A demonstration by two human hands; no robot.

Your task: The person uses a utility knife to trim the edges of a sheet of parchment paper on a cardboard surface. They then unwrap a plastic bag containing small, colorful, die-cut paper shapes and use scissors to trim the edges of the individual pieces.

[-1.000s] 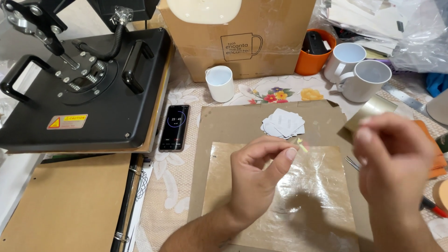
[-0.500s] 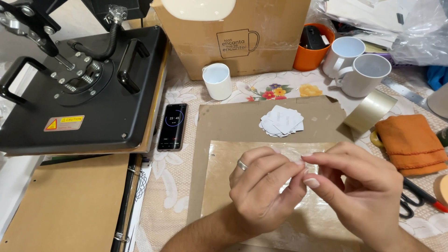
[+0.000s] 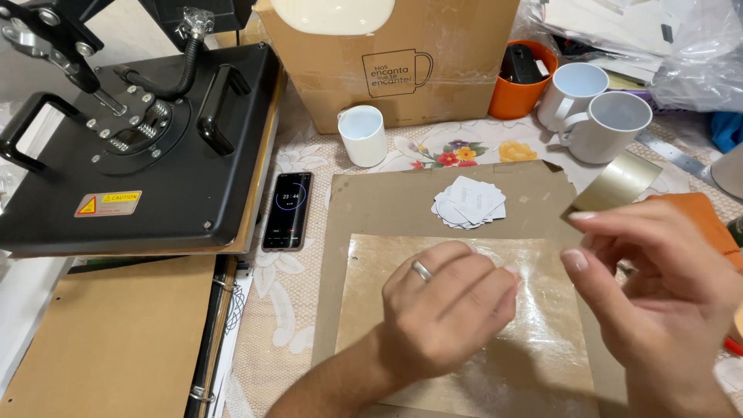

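— Black metal first: the heat press (image 3: 131,147) is the biggest thing, flat-topped and matte, with looped handles and a coiled hose, well to the left of the cardboard sheet (image 3: 387,201).

— And that sheet?

— Dull brown card, roughly square, lying flat on the floral lace tablecloth (image 3: 286,310). On its near part lies a glossy, translucent liner sheet (image 3: 526,364), slightly crinkled. Behind the cardboard sheet stands a corrugated brown box (image 3: 433,70), with 1 white ceramic mug (image 3: 363,135) in front of it, 2 more white mugs (image 3: 596,112) off to the right, and an orange cup (image 3: 526,97) beside those.

— Anything smaller?

— A black phone (image 3: 287,210), long axis running away from the camera, lies just left of the cardboard sheet. A heap of white paper squares (image 3: 470,203) sits on the sheet's far part, fanned in all directions.

— The hands?

— Left hand (image 3: 445,317), ring on 1 finger, is curled palm-down over the liner, fingers bent inward; whether it pinches anything I cannot tell. Right hand (image 3: 658,294) hovers at the sheet's right edge, half open with fingers loosely bent, nothing visibly in it. A shiny gold tape piece (image 3: 619,182) shows just above it.
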